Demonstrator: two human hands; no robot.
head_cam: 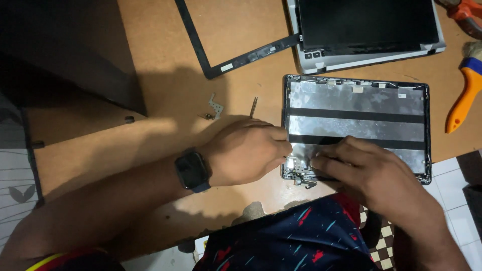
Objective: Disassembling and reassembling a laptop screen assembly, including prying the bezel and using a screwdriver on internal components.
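One head-worn camera looks steeply down, close over the brown wooden board (165, 95). The person's lap lies at the near edge.

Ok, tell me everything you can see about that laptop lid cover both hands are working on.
The lid cover lies flat, inner side up, on the brown board: a dark-rimmed shell lined with silvery foil crossed by two black strips. A metal hinge bracket sits at its near left corner. The left hand and right hand both press there.

Black smartwatch (192, 170) on L wrist; dark shorts (296, 241) w/ red, blue dashes
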